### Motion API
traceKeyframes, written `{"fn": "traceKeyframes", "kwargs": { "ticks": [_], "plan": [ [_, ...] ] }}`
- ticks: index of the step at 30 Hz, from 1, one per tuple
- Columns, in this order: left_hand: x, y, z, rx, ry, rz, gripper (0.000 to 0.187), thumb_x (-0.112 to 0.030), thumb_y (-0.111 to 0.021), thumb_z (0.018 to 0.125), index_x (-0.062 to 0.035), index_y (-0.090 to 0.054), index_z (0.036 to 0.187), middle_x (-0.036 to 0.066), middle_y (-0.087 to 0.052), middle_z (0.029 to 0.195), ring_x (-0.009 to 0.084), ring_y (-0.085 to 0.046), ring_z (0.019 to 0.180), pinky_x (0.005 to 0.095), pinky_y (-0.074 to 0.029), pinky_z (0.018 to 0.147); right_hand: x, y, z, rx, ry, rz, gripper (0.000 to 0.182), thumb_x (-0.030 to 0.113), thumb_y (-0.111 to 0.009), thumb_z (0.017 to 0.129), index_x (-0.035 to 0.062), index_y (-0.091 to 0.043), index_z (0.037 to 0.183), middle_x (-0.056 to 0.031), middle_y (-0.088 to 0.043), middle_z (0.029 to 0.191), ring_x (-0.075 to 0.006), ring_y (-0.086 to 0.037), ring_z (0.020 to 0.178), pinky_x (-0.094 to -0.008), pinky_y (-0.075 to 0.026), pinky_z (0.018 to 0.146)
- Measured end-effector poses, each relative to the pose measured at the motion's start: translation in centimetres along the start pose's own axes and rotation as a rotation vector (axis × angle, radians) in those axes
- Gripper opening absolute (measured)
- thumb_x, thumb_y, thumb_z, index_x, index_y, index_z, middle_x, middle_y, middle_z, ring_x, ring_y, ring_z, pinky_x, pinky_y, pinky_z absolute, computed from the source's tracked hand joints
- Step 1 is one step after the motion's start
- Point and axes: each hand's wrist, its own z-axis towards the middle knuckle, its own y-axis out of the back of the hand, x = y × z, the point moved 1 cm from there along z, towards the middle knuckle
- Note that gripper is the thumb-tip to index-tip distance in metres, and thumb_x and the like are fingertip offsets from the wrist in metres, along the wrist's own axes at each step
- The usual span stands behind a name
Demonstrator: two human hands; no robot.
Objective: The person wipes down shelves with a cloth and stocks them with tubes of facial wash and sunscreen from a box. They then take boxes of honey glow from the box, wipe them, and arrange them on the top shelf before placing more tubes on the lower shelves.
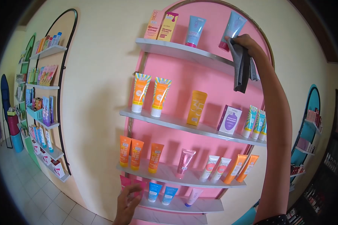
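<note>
Pink arched shelves (184, 125) carry orange, blue and pink tubes. My right hand (244, 43) closes its grip on a grey cloth (242, 69), pressed against the blue tube (231, 28) standing on the top shelf. My left hand (127, 204) hangs open near the bottom shelf, holding nothing.

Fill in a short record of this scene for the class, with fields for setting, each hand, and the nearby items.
setting: pink arched display with curved white shelves of cosmetic tubes and boxes
right hand: raised to the top shelf, holding a grey cloth against a tilted light blue tube
left hand: low, fingers spread, near the pink boxes
nearby: upright blue tube
</note>
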Motion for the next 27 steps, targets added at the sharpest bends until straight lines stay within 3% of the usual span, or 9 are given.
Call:
{"fn": "traceKeyframes", "kwargs": {
  "ticks": [5, 7, 8, 13, 15, 17, 19, 23, 27],
  "plan": [
    [2.7, 3.6, -3.5, -0.224, 0.184, 0.008, 0.033, -0.016, -0.050, 0.072, -0.0015, -0.046, 0.101, 0.009, -0.053, 0.090, 0.0154, -0.049, 0.088, 0.0292, -0.041, 0.073, -0.4, -2.9, 2.9, 0.072, -0.076, -0.103, 0.031, 0.023, -0.060, 0.067, -0.0035, -0.058, 0.083, -0.0128, -0.057, 0.073, -0.0197, -0.055, 0.056, -0.0322, -0.044, 0.049],
    [5.2, 5.6, -4.7, -0.309, 0.161, 0.069, 0.041, -0.029, -0.054, 0.076, -0.0011, -0.047, 0.105, 0.009, -0.053, 0.092, 0.0166, -0.051, 0.082, 0.0288, -0.043, 0.066, -0.7, -4.0, 3.4, 0.097, -0.183, -0.293, 0.035, 0.027, -0.062, 0.065, -0.0030, -0.058, 0.084, -0.0131, -0.058, 0.075, -0.0204, -0.056, 0.060, -0.0329, -0.045, 0.051],
    [5.2, 6.0, -5.6, -0.302, 0.225, 0.075, 0.042, -0.033, -0.050, 0.077, -0.0025, -0.047, 0.106, 0.011, -0.053, 0.096, 0.0188, -0.048, 0.090, 0.0313, -0.041, 0.073, -1.0, -4.2, 3.6, 0.090, -0.166, -0.284, 0.038, 0.029, -0.062, 0.064, -0.0026, -0.058, 0.085, -0.0135, -0.058, 0.077, -0.0211, -0.056, 0.061, -0.0330, -0.046, 0.053],
    [5.6, 6.3, -6.7, -0.362, 0.319, 0.039, 0.041, -0.031, -0.051, 0.077, -0.0031, -0.048, 0.106, 0.009, -0.053, 0.095, 0.0185, -0.049, 0.090, 0.0309, -0.042, 0.073, -0.3, -4.1, 3.1, 0.163, -0.225, -0.284, 0.037, 0.030, -0.060, 0.065, -0.0015, -0.058, 0.085, -0.0132, -0.058, 0.076, -0.0208, -0.057, 0.059, -0.0327, -0.046, 0.052],
    [5.7, 6.2, -6.8, -0.362, 0.337, 0.030, 0.040, -0.031, -0.051, 0.077, -0.0032, -0.048, 0.106, 0.009, -0.053, 0.095, 0.0185, -0.049, 0.090, 0.0309, -0.042, 0.074, -0.3, -3.8, 2.9, 0.156, -0.249, -0.260, 0.030, 0.030, -0.061, 0.067, 0.0046, -0.060, 0.082, -0.0110, -0.060, 0.076, -0.0196, -0.056, 0.058, -0.0330, -0.046, 0.056],
    [5.5, 6.1, -6.7, -0.365, 0.347, 0.030, 0.039, -0.031, -0.051, 0.078, -0.0033, -0.048, 0.105, 0.009, -0.053, 0.095, 0.0184, -0.049, 0.090, 0.0308, -0.042, 0.073, -0.4, -3.9, 2.7, 0.146, -0.260, -0.273, 0.030, 0.030, -0.061, 0.067, 0.0041, -0.060, 0.082, -0.0109, -0.059, 0.075, -0.0194, -0.056, 0.059, -0.0326, -0.046, 0.056],
    [5.7, 6.0, -6.6, -0.354, 0.344, 0.030, 0.039, -0.031, -0.051, 0.078, -0.0033, -0.048, 0.105, 0.009, -0.053, 0.095, 0.0184, -0.049, 0.090, 0.0306, -0.042, 0.073, -0.7, -3.8, 3.0, 0.138, -0.187, -0.212, 0.033, 0.034, -0.061, 0.067, 0.0026, -0.059, 0.078, -0.0111, -0.058, 0.070, -0.0177, -0.055, 0.052, -0.0300, -0.045, 0.045],
    [5.7, 5.9, -6.4, -0.342, 0.344, 0.043, 0.037, -0.031, -0.050, 0.078, -0.0034, -0.049, 0.104, 0.009, -0.053, 0.095, 0.0182, -0.050, 0.089, 0.0300, -0.042, 0.073, -0.2, -3.6, 2.4, 0.152, -0.199, -0.303, 0.032, 0.035, -0.062, 0.067, 0.0038, -0.059, 0.077, -0.0100, -0.057, 0.068, -0.0161, -0.055, 0.051, -0.0290, -0.044, 0.044],
    [5.2, 5.7, -6.5, -0.344, 0.366, 0.035, 0.038, -0.029, -0.051, 0.078, -0.0029, -0.048, 0.105, 0.010, -0.054, 0.095, 0.0193, -0.050, 0.090, 0.0308, -0.042, 0.075, -0.6, -3.3, 2.6, 0.185, -0.220, -0.174, 0.030, 0.033, -0.060, 0.069, 0.0052, -0.059, 0.081, -0.0091, -0.058, 0.070, -0.0159, -0.054, 0.051, -0.0294, -0.045, 0.047]
  ]
}}
